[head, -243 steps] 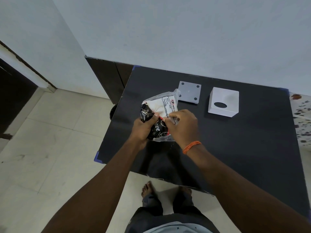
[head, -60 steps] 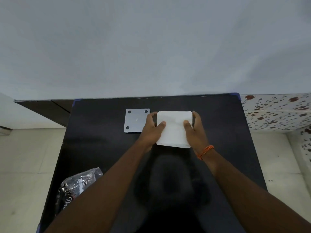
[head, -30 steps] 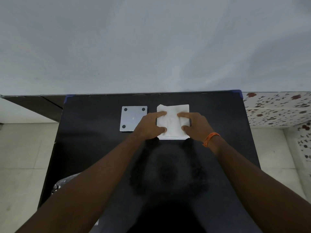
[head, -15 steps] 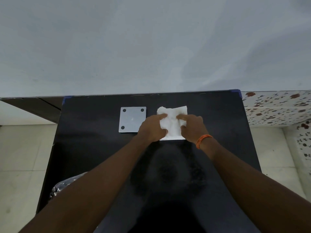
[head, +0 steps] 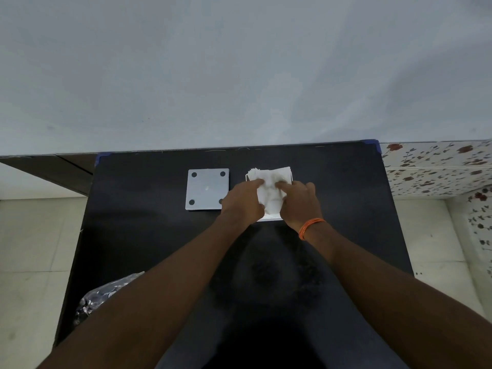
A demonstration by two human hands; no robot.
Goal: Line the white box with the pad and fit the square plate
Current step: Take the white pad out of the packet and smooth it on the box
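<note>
The white box stands on the black table, mostly hidden under the white pad that fills its open top. My left hand and my right hand both press fingertips down on the crumpled pad, one from each side. The square plate, pale grey with dark dots at its corners, lies flat on the table just left of the box, touching neither hand.
A crumpled plastic wrapper lies at the table's near left edge, partly behind my left forearm. A pale wall rises right behind the table. Tiled floor shows to the left, a floral patterned surface to the right.
The pad has gone from lying flat over the box to being pushed down and crumpled. Both hands have moved inward from the pad's sides onto its middle.
</note>
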